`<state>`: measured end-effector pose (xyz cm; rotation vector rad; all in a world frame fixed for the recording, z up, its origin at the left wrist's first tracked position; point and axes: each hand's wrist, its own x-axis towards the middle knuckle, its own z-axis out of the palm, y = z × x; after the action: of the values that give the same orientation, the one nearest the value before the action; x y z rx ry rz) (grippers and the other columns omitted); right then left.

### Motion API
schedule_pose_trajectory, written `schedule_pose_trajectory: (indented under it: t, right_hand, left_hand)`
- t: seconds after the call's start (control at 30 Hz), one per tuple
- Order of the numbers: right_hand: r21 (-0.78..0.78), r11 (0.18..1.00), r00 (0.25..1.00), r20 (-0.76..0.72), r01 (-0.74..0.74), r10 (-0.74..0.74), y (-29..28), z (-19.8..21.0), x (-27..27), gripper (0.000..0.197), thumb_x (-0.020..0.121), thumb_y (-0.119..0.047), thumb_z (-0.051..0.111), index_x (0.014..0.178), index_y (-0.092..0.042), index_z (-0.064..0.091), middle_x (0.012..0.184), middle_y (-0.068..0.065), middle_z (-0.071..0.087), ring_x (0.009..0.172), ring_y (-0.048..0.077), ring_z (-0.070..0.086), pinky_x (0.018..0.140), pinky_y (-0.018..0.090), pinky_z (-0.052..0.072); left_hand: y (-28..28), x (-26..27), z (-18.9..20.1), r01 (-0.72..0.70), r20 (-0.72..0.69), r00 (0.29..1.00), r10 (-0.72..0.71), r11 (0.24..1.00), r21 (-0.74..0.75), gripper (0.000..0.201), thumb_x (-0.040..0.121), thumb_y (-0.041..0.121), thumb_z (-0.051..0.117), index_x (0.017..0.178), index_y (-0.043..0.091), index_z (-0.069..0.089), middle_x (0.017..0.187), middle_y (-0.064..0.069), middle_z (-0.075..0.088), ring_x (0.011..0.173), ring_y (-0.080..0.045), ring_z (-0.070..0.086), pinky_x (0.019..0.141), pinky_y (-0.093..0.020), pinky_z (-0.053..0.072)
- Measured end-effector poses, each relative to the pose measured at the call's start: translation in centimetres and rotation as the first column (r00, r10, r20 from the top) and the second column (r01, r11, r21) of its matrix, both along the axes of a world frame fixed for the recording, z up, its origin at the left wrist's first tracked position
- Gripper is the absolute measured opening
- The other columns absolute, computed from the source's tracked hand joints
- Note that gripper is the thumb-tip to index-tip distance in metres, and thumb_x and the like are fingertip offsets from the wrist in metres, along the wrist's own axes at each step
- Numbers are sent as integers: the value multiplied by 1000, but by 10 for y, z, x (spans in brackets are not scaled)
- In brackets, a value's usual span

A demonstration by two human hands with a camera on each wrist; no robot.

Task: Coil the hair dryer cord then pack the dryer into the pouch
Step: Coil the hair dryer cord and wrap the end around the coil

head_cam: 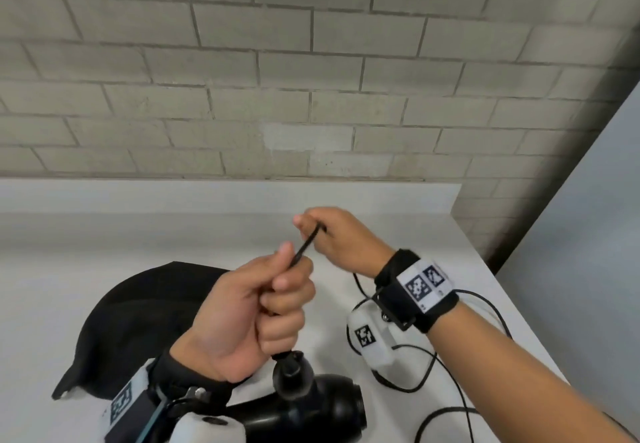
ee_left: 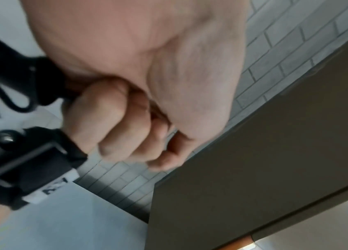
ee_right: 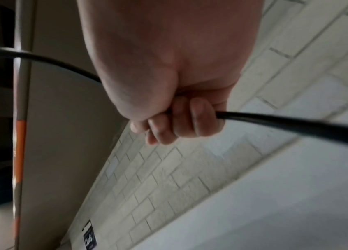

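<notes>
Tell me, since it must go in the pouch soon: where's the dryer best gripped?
Probably by the handle, from above: it sticks up from the dryer lying on the table, narrower than the barrel. The left hand grips the cord just above it.

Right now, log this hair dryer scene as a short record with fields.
left hand: fist round the cord just above the dryer
right hand: grips the cord farther along
cord: short straight run between the hands, the rest loose on the table
hair dryer: lying on the table
pouch: black, on the table behind the left hand
table: white
</notes>
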<state>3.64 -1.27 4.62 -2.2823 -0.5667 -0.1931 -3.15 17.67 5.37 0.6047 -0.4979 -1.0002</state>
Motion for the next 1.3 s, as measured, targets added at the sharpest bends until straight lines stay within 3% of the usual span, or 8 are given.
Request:
schedule_pose_trajectory:
  t: [0.2, 0.33, 0.47, 0.63, 0.73, 0.8, 1.1, 1.3]
  right_hand:
    - [-63, 996, 981, -176, 64, -75, -5, -59, -51, 22, 101, -40, 44, 96, -19, 50, 65, -10, 49, 54, 5, 43, 54, 19, 35]
    - [-148, 987, 986, -141, 64, -85, -21, -83, -92, 16, 104, -30, 41, 107, -20, 53, 92, -8, 56, 81, 2, 50, 74, 17, 39]
    - [-405, 914, 987, -154, -12, -55, -18, -68, -127, 26, 105, -36, 34, 120, -24, 52, 110, -8, 58, 98, 11, 55, 84, 25, 44]
    - [-545, 838, 995, -102, -39, -20, -13, -22, -157, 44, 101, -49, 18, 114, -23, 51, 106, -6, 52, 101, 15, 50, 85, 30, 44]
    - [-576, 816, 998, 57, 45, -14, -14, 2, -162, 46, 99, -48, 18, 93, -24, 58, 82, -9, 52, 74, 12, 54, 58, 27, 51]
    - [-534, 837, 972, 233, 120, 9, -15, 13, -165, 48, 105, -41, 20, 83, -24, 60, 70, -9, 50, 61, 13, 51, 45, 24, 43]
    - [-419, 908, 947, 296, 11, 125, -26, 50, -152, 33, 100, -43, 38, 92, -23, 63, 73, -8, 47, 63, 13, 46, 49, 29, 47]
    - [-272, 961, 941, 307, -56, 142, -31, 66, -142, 14, 98, -43, 48, 99, -36, 61, 72, -18, 39, 61, 0, 40, 57, 13, 37]
  left_hand:
    - [20, 11, -18, -295, -252, 936, 248, 940, -170, 35, 105, 40, 41, 80, 18, 54, 62, 7, 27, 48, -11, 19, 44, -24, 19]
    - [21, 9, -14, -536, -356, 800, 483, 842, -63, 36, 105, 37, 38, 78, 20, 53, 58, 8, 28, 47, -8, 14, 38, -22, 22]
    - [6, 5, -5, -676, -340, 676, 654, 734, 69, 34, 103, 36, 37, 77, 20, 51, 59, 10, 26, 46, -7, 12, 35, -17, 22]
    - [-9, 0, 1, -758, -101, 627, 772, 635, 152, 32, 103, 37, 39, 82, 16, 51, 61, 7, 27, 42, -5, 22, 39, -18, 21]
    - [-19, -7, 7, -792, 53, 601, 797, 587, 166, 33, 103, 36, 39, 82, 13, 52, 59, 6, 28, 44, -8, 24, 42, -19, 28]
    - [-26, -12, 10, -791, 110, 610, 785, 593, 153, 32, 101, 35, 42, 82, 11, 53, 58, 4, 30, 47, -10, 30, 46, -22, 35]
    - [-36, -24, 7, -804, 459, 549, 698, 591, 63, 34, 97, 35, 43, 85, 12, 65, 64, -1, 54, 71, -21, 59, 77, -32, 53]
    - [-32, -29, 4, -822, 803, 371, 466, 567, 51, 38, 103, 36, 38, 86, 15, 66, 67, -2, 61, 68, -11, 58, 70, -17, 45]
